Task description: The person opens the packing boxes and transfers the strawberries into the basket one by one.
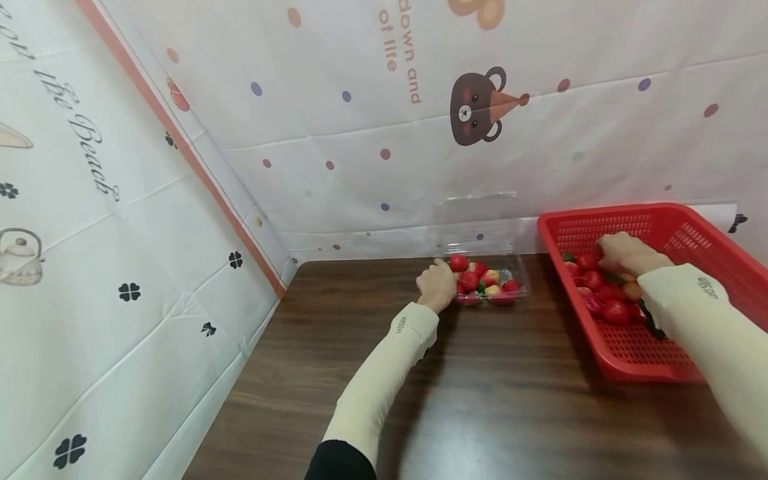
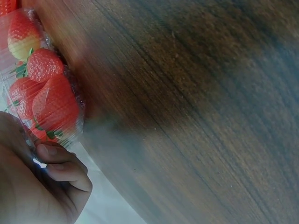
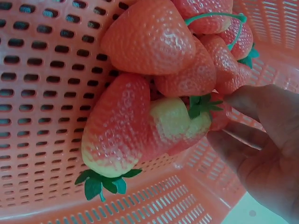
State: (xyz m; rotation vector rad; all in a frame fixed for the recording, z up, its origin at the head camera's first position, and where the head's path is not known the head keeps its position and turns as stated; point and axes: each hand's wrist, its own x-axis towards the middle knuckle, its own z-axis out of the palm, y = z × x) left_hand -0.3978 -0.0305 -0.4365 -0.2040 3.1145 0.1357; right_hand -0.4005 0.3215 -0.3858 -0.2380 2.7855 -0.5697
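Observation:
A clear plastic clamshell box (image 1: 521, 288) stands on the table with its lid raised at the back, and several strawberries (image 1: 469, 280) lie in it. My left hand (image 1: 437, 285) grips the box's left side, fingers curled at its edge; the strawberries (image 2: 56, 102) show through the plastic in the left wrist view. Inside the red basket (image 1: 624, 365), my right hand (image 1: 627, 253) reaches into a pile of strawberries (image 1: 615, 312). Its thumb and fingers (image 3: 229, 144) close around a red strawberry (image 3: 221, 115), partly hidden behind a green leaf cap.
The brown wooden table (image 1: 312, 373) runs up to a printed white cloth (image 1: 360, 200) at the back and another on the left. The basket's slotted wall (image 3: 51, 93) rises beside the pile. Fruit with green leaves lies close together there.

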